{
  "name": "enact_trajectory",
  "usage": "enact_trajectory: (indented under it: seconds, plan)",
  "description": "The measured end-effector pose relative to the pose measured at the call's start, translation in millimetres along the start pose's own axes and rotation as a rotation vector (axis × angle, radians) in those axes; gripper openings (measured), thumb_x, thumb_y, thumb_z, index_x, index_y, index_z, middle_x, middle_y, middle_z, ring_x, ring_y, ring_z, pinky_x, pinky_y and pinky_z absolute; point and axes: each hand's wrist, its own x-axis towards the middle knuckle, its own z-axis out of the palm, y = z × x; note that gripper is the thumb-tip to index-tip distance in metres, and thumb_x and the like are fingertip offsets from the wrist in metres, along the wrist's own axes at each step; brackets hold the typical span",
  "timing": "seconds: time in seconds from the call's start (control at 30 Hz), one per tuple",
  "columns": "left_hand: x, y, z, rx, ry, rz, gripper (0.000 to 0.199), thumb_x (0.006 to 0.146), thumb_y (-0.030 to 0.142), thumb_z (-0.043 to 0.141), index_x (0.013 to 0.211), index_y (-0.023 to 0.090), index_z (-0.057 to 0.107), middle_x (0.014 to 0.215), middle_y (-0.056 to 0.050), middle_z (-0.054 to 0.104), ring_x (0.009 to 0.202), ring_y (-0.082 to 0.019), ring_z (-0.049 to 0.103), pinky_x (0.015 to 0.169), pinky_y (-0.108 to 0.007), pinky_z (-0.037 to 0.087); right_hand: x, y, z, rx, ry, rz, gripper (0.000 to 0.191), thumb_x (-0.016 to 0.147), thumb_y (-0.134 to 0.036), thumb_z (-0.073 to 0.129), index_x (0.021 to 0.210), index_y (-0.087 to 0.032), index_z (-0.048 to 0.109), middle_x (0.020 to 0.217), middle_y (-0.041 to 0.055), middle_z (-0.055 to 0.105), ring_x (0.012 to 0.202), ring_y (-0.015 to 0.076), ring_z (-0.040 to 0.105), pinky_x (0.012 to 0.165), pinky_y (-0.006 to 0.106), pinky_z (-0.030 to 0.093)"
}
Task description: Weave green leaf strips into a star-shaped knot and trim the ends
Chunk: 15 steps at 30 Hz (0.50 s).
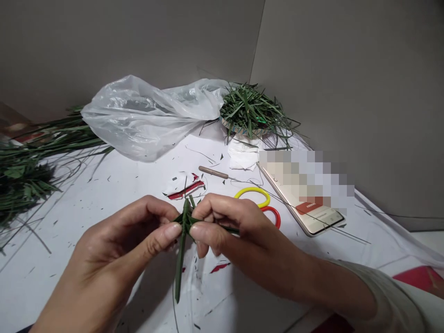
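A folded piece of green leaf (180, 263) is held up between my two hands, its long narrow end pointing down and short ends sticking up. My left hand (128, 249) pinches it from the left with thumb and index finger. From the right, my right hand (231, 229) pinches the same leaf piece, its thumb close to the left thumb. Just beyond my right hand lie scissors with one yellow (252, 190) and one red handle, their blades hidden by the hand. A thin tool with a wooden handle (213, 172) lies farther back.
A clear plastic bag (138, 118) lies at the back, beside a container heaped with cut green strips (248, 108). Long green leaves (24, 185) spread at the left. A phone (305, 203) lies at the right. Scraps dot the white cloth (79, 208).
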Motion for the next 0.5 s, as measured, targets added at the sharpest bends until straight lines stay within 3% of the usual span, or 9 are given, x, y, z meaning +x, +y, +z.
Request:
enact_trajectory:
  seconds: [0.1, 0.2, 0.33, 0.5]
  plan:
    - [-1.6, -5.5, -1.7, 0.079, 0.024, 0.047, 0.011, 0.079, 0.039, 0.078, 0.082, 0.031, 0.070, 0.080, 0.007, 0.070, 0.076, -0.015, 0.062, 0.064, -0.018, 0.049, -0.4, 0.5, -0.3, -0.026, 0.014, 0.023, 0.018, 0.096, -0.025, 0.055, 0.079, -0.020, 0.056, 0.068, -0.0062, 0.059, 0.063, 0.0081, 0.052, 0.060, 0.021, 0.040]
    - [-1.1, -4.2, -0.4, 0.008, -0.004, -0.003, 0.014, 0.076, 0.041, 0.079, 0.080, 0.029, 0.072, 0.077, 0.005, 0.071, 0.074, -0.016, 0.064, 0.063, -0.019, 0.050, 0.5, 2.2, -0.3, 0.004, 0.027, 0.022, 0.019, 0.095, -0.022, 0.055, 0.077, -0.020, 0.058, 0.067, -0.0068, 0.058, 0.061, 0.0073, 0.051, 0.059, 0.020, 0.040]
    - [0.9, -1.0, 2.7, -0.135, -0.018, -0.145, 0.019, 0.073, 0.045, 0.081, 0.073, 0.027, 0.072, 0.066, 0.004, 0.067, 0.067, -0.015, 0.061, 0.058, -0.018, 0.051, 1.9, 4.4, 1.5, -0.043, 0.079, -0.031, 0.021, 0.092, -0.016, 0.055, 0.072, -0.019, 0.058, 0.067, -0.0065, 0.058, 0.063, 0.0073, 0.053, 0.060, 0.019, 0.040]
    - [5.1, -7.6, -0.9, -0.217, -0.061, -0.299, 0.024, 0.067, 0.044, 0.086, 0.080, 0.028, 0.073, 0.070, 0.004, 0.069, 0.075, -0.019, 0.068, 0.063, -0.020, 0.056, 2.2, 4.8, 1.6, -0.142, 0.162, -0.081, 0.020, 0.088, -0.015, 0.057, 0.069, -0.020, 0.055, 0.063, -0.0075, 0.055, 0.060, 0.0066, 0.050, 0.059, 0.019, 0.038]
